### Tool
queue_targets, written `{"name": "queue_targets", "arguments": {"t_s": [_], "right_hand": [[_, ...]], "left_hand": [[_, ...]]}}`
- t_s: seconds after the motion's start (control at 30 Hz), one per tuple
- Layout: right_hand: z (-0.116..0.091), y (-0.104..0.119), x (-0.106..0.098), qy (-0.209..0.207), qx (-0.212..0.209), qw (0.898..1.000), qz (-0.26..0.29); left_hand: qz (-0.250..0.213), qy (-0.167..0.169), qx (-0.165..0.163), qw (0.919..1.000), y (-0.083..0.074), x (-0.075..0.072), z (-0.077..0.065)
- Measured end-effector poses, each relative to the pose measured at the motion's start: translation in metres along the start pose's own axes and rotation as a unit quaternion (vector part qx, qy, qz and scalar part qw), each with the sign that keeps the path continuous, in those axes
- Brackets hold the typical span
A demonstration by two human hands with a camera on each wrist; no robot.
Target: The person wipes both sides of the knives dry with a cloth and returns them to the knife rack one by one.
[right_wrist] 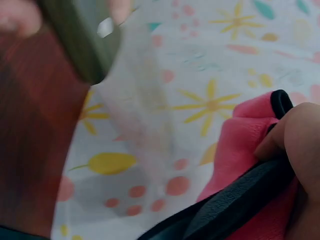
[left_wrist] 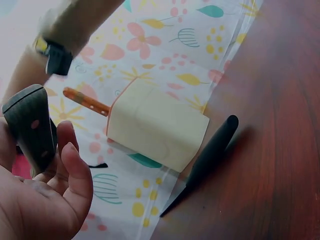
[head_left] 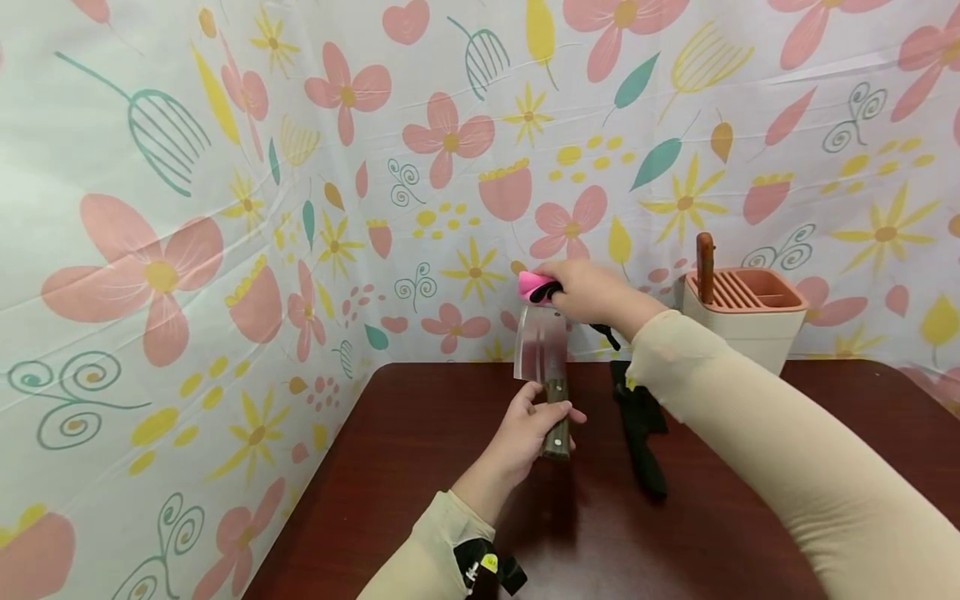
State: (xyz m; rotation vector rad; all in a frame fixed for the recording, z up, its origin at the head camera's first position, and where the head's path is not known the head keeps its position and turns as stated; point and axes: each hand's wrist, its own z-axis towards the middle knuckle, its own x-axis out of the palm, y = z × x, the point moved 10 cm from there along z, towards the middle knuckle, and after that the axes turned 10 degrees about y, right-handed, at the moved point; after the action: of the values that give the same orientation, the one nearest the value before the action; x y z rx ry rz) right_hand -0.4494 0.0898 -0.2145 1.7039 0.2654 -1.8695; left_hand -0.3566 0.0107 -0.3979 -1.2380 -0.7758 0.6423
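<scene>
In the head view, my left hand (head_left: 517,429) grips the brown handle (head_left: 557,437) of a cleaver and holds it upright above the table, its shiny blade (head_left: 542,346) pointing up. My right hand (head_left: 588,290) holds a pink cloth (head_left: 531,283) with black edging at the top end of the blade. Whether the cloth touches the metal I cannot tell. In the right wrist view the cloth (right_wrist: 240,140) is bunched under the fingers, and the cleaver handle (right_wrist: 85,40) shows at upper left. The left wrist view shows the handle's butt (left_wrist: 32,125) close up.
A black knife (head_left: 637,429) lies on the dark red table (head_left: 442,483), right of the cleaver. Behind the right forearm stands a cream knife block (head_left: 750,337) with a slotted pink top; a brown wooden handle (head_left: 705,267) sticks out of it. Flower-patterned sheeting (head_left: 450,208) hangs behind.
</scene>
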Motion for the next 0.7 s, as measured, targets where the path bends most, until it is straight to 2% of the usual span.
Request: {"name": "queue_targets", "arguments": {"t_s": [0.33,0.53,0.7], "right_hand": [[0.019,-0.019,0.036,-0.032,0.02,0.999,0.003],[0.019,-0.02,0.053,-0.018,0.012,1.0,0.018],[0.016,-0.018,0.056,-0.018,0.009,1.0,0.014]], "left_hand": [[0.013,0.005,-0.003,0.9999,-0.002,0.003,-0.001],[0.013,0.016,0.002,0.9998,-0.004,0.005,-0.001],[0.012,0.02,0.008,0.9997,-0.006,0.005,-0.001]]}}
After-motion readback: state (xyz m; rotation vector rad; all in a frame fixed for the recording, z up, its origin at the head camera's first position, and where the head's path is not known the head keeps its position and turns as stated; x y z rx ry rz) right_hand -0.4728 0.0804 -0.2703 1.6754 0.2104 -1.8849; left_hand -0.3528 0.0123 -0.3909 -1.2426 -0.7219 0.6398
